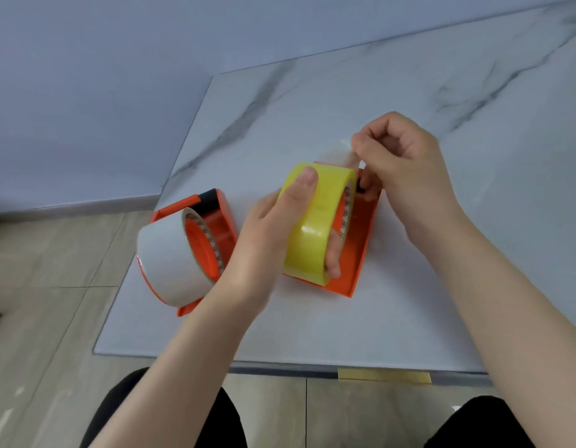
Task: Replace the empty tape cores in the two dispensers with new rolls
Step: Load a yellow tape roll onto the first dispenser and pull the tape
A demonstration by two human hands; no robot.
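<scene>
Two orange tape dispensers lie on a white marble table (pixel 361 101). The left dispenser (pixel 220 218) carries a white tape roll (pixel 168 257). My left hand (pixel 273 231) grips a yellow tape roll (pixel 314 221), thumb on top and fingers through its core, holding it in the right dispenser (pixel 361 250). My right hand (pixel 399 166) sits at that dispenser's far end, fingers pinched on a clear strip of tape (pixel 348 148) pulled from the yellow roll. The far end of the right dispenser is hidden behind my right hand.
The table's near edge (pixel 280 363) runs just in front of my knees (pixel 170 412), and its left edge drops to a tiled floor (pixel 47 286). A pale wall (pixel 102 92) stands to the left.
</scene>
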